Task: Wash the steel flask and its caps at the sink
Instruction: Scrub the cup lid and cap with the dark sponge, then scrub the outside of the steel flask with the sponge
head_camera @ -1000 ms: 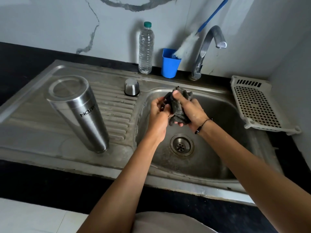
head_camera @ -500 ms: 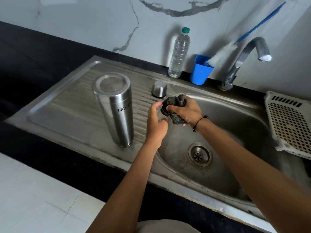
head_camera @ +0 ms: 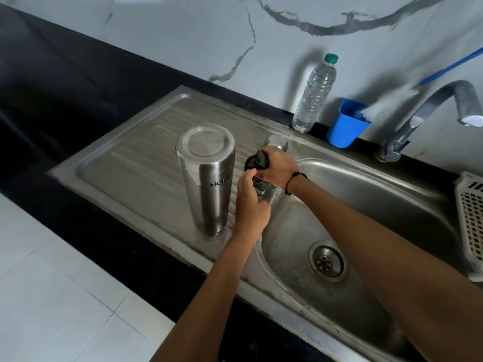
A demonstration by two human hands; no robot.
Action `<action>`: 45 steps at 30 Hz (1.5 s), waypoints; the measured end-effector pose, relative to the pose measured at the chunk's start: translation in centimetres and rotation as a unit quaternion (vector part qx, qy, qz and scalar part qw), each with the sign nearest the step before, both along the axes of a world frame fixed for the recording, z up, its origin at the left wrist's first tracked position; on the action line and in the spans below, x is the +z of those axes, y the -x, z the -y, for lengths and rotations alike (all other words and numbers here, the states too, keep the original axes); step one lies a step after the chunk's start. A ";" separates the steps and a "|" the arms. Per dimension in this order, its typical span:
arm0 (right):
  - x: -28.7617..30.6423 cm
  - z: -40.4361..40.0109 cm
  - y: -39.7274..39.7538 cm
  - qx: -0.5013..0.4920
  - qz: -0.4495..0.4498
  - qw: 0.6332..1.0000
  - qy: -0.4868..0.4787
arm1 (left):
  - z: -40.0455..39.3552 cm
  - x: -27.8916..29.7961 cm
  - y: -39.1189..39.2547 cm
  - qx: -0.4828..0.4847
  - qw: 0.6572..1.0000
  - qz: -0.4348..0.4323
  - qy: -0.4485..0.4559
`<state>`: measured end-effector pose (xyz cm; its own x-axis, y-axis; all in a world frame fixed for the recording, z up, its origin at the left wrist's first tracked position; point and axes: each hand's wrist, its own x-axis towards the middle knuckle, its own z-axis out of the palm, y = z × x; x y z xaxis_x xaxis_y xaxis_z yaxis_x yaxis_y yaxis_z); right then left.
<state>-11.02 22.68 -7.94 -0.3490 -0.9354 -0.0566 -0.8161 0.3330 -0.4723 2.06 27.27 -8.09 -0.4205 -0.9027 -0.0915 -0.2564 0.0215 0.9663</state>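
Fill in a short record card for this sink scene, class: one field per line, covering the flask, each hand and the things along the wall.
flask: steel flask stands mouth down on the drainboard
right hand: right hand holds a dark cloth
left hand: left hand, fingers curled, contents unclear
small cap: steel cap behind the right hand
wall side: water bottle, blue cup, tap

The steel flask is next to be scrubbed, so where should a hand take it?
Grip the flask around its mid-body from its open left side. It stands upside down on the draining board, a smooth upright cylinder, with the left hand close by on its right.
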 end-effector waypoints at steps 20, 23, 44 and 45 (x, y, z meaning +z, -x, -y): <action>2.0 -5.5 -1.7 -0.077 0.182 0.975 0.102 | -3.1 -1.1 -1.9 0.146 0.951 -0.121 0.244; 1.4 -6.8 -3.2 -0.089 0.249 0.957 0.118 | -4.9 -1.8 -3.7 0.170 0.935 -0.127 0.284; 2.0 -8.8 -8.8 0.191 0.350 0.914 0.071 | -0.2 1.1 -13.1 -0.011 0.988 -0.099 0.116; 2.0 -8.8 -8.9 0.182 0.364 0.911 0.075 | -0.1 1.0 -12.8 -0.003 0.987 -0.111 0.114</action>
